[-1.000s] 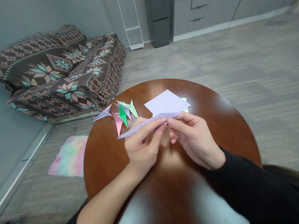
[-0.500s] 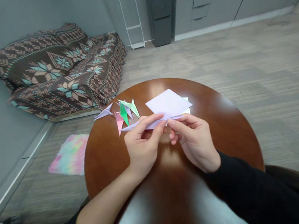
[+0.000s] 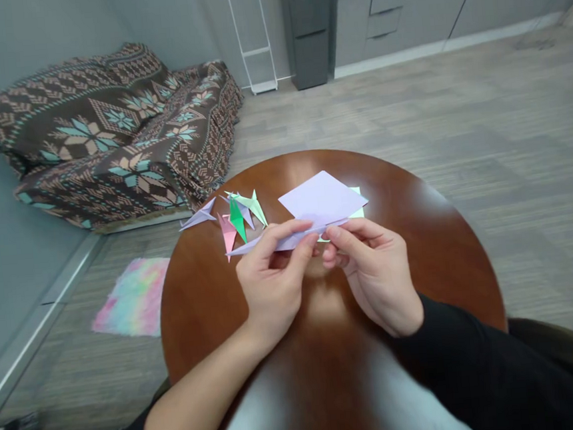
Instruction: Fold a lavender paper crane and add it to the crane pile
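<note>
A narrow folded strip of lilac origami paper (image 3: 289, 242) is held level between my two hands, above the near half of the round table. My left hand (image 3: 274, 269) pinches its middle between thumb and fingers, with a pointed end sticking out to the left. At the other end my right hand (image 3: 374, 267) pinches the paper between thumb and forefinger. Part of the paper is hidden by my fingers. Just beyond lies a flat lilac sheet (image 3: 322, 198), partly over a pale green sheet (image 3: 358, 210).
Several folded paper pieces lie at the table's left: a green one (image 3: 237, 218), a pink one (image 3: 227, 235), a pale green one (image 3: 253, 208) and a lilac one (image 3: 199, 216). The brown table (image 3: 430, 249) has a rounded edge. A covered sofa (image 3: 130, 148) stands beyond.
My right thumb and forefinger have shifted slightly to the right along the folded paper. The paper's left tip has dipped a little. The sheets and folded pieces stay put.
</note>
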Demonstrator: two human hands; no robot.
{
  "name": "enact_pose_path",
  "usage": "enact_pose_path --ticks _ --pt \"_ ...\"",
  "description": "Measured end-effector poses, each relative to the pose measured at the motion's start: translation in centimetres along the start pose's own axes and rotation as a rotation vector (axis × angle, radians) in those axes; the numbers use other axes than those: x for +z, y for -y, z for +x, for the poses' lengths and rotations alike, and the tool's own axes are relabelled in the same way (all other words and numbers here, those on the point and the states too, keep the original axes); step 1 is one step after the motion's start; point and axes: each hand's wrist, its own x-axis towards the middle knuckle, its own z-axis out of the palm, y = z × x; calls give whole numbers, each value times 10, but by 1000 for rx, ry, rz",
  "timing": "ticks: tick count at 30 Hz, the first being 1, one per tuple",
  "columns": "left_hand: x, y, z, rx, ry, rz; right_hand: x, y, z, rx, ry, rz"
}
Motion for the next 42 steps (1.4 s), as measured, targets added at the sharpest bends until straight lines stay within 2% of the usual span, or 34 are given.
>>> enact_pose_path --ticks 7,12,19,22,27,32,36,38,40,42 --pt "1 0 0 -50 -18 -16 2 2 1 -30 -40 6" --pt "1 2 4 -79 -56 -106 -3 6 8 -85 -148 42" --pt "0 4 4 42 -9 -41 -3 -1 0 -115 20 -31" --pt "-1 5 3 79 12 17 -2 1 0 -117 37 -43" --pt "-2 8 2 124 14 56 -4 3 3 -40 62 6" --pt "-3 6 2 115 20 45 -5 4 3 -112 89 -69" --pt "-3 -1 1 71 47 10 -4 7 2 -157 68 -113" --pt "-3 -4 1 6 55 -42 -3 7 1 -160 50 -118" --pt "-1 -4 3 -126 61 -152 -3 7 1 -149 40 -132" --pt "1 -2 5 -317 71 -320 -3 6 1 -130 41 -174"
